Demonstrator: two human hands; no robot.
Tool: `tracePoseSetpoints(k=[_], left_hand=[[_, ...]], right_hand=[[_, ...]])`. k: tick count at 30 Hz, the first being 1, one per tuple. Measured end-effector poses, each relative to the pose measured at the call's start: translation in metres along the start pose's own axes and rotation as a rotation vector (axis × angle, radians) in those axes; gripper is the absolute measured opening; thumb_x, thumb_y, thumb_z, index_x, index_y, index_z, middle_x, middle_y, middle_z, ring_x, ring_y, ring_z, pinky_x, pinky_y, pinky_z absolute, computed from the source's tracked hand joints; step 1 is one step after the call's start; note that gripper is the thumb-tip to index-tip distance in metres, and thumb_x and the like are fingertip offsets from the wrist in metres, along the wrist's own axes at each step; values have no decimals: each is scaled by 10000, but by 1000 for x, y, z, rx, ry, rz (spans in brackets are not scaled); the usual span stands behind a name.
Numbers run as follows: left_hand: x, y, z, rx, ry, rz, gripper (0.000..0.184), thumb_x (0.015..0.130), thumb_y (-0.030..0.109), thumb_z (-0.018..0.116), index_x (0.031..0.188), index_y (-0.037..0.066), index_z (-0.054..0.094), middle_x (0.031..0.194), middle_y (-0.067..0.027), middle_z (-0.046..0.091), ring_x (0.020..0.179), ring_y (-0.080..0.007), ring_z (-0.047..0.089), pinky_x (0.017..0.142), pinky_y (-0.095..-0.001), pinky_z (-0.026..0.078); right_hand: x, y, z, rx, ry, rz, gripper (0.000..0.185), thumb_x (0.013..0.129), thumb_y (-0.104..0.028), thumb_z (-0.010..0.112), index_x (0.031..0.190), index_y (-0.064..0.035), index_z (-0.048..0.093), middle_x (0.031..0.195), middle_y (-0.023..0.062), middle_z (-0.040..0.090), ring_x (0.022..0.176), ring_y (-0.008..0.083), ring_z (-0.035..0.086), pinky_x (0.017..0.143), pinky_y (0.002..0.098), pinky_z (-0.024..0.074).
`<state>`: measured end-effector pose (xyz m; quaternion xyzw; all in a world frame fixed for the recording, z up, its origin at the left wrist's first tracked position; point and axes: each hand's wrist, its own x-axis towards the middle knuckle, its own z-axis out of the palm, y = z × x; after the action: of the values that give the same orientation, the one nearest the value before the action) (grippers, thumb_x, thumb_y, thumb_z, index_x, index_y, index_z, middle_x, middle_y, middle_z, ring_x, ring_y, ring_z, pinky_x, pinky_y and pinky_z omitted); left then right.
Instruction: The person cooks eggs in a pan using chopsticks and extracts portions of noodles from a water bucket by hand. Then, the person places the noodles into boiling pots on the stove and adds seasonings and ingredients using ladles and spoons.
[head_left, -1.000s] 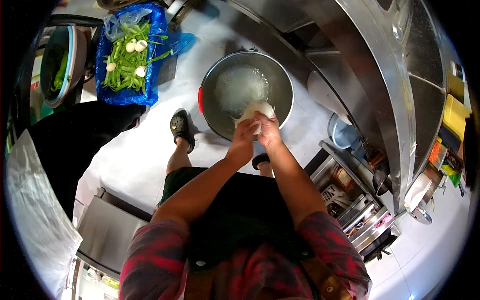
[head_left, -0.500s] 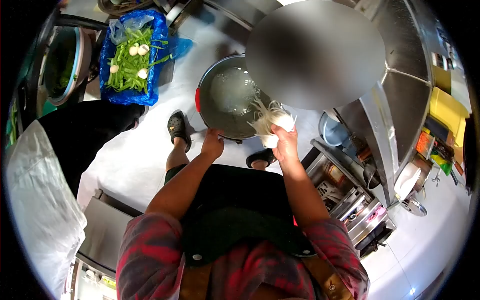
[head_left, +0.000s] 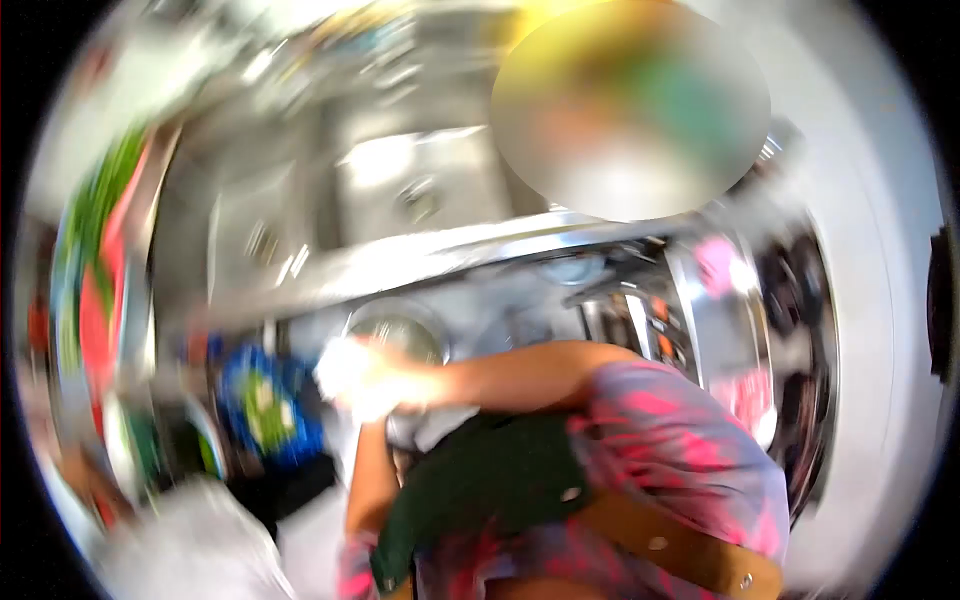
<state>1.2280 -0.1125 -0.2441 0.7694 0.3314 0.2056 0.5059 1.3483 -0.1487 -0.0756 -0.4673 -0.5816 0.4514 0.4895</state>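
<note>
- A white bundle [head_left: 342, 368] is up at the two hands, near the left side of the round pot [head_left: 425, 318].
- The left hand [head_left: 368, 400] and the right hand [head_left: 400, 385] come together at the bundle. The blur hides the fingers, so I cannot tell if they are curled tight or loose.
- If the hold is loose, the bundle could slip and fall on the floor [head_left: 312, 535].
- If the bundle is soft or wet, a hard squeeze could break it, or bits and drips could fall.
- The blue-lined bin [head_left: 240, 385] with green food [head_left: 265, 415] is close by, so bits could drop in there.
- A big swing could knock the pot, because an arm passes close to it.
</note>
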Motion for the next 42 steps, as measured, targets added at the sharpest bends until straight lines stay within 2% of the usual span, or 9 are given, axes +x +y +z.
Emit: tracePoseSetpoints(k=[3,16,22,30,31,34,39,41,42], left_hand=[[20,40,-21,63,-76,39,527,712,286,606,1099,22,366,1010,-150,408,921,-260,415,826,-356,343],[56,198,0,-157,-555,242,228,881,261,434,835,41,476,643,-8,449,592,-96,440,554,-210,366],[27,359,118,-230,-976,317,266,892,282,387,708,91,409,570,5,381,485,-77,342,469,-213,334],[-132,662,299,-623,-1561,53,235,905,263,354,804,95,483,587,22,382,497,-90,365,475,-237,367],[-156,694,323,-612,-1624,104,226,909,254,347,815,96,478,586,24,372,502,-87,362,489,-233,373],[-220,779,416,-572,-1941,224,199,912,235,343,832,92,457,581,26,332,507,-79,347,546,-230,405],[-348,869,545,-477,-1990,284,158,904,189,345,837,69,422,656,27,413,598,-96,427,670,-264,420],[-393,881,594,-391,-1748,340,126,878,174,375,830,87,452,701,15,475,652,-104,481,661,-293,387],[-389,889,644,-342,-1884,330,170,887,230,391,846,86,472,758,5,507,713,-121,519,670,-295,428]], right_hand=[[15,-87,-15,534,236,142,409,455,-42,674,835,-42,525,727,33,541,653,142,523,530,301,442],[-125,-267,-122,553,1087,-364,397,500,69,592,886,28,511,647,80,535,544,150,512,457,296,412],[-320,-348,-150,247,1529,-488,250,471,81,599,699,0,535,638,85,540,555,185,539,458,352,437],[-608,-445,-179,-362,2125,-302,327,491,6,664,801,8,559,734,124,584,616,205,571,524,323,469],[-645,-456,-187,-366,2084,-429,382,497,-7,674,856,9,543,750,126,582,613,222,576,523,335,478],[-749,-502,-161,-520,2181,19,391,502,-30,687,860,9,536,744,121,578,625,231,582,465,377,480],[-949,-526,-229,-309,1945,14,297,546,-134,689,784,-3,569,670,102,576,582,214,578,466,363,473],[-956,-532,-163,-568,2065,-206,161,639,19,531,799,25,544,740,141,556,666,245,550,558,343,472],[-976,-527,-163,-557,2069,-205,161,639,19,531,799,25,544,740,141,556,666,245,550,558,343,472]])
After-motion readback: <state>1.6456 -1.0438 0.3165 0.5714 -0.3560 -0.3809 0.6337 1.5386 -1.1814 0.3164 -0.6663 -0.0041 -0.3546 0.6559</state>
